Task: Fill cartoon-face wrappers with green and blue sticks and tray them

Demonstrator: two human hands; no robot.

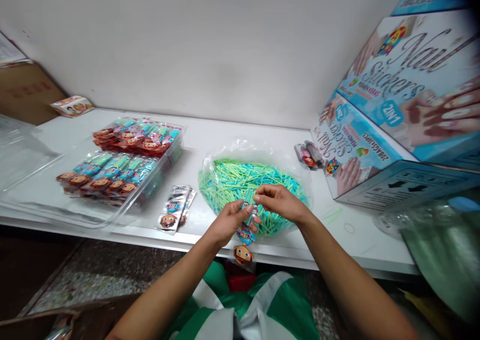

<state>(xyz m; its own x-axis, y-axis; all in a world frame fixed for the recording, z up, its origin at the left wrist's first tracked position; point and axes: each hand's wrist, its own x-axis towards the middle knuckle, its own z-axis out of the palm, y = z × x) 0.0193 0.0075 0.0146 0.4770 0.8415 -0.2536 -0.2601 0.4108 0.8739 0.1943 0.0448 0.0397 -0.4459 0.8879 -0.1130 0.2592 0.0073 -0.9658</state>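
Observation:
My left hand (pixel 230 221) and my right hand (pixel 279 200) meet over the front of a clear bag heaped with green and blue sticks (pixel 240 182). Both pinch the top of a small clear packet with a cartoon face (pixel 243 240), which hangs down from my fingers past the table's front edge. My right fingertips close on the packet's opening, and a stick seems to be held there. A few of the same packets (pixel 176 207) lie flat on the table just left of my left hand.
A clear tray (pixel 41 197) at left holds rows of filled packets (pixel 112 172). Stacked blue "Nail Stickers" boxes (pixel 397 105) fill the right. A small box (pixel 72 106) sits at the far left by the wall. Green plastic (pixel 442 250) bulges at right.

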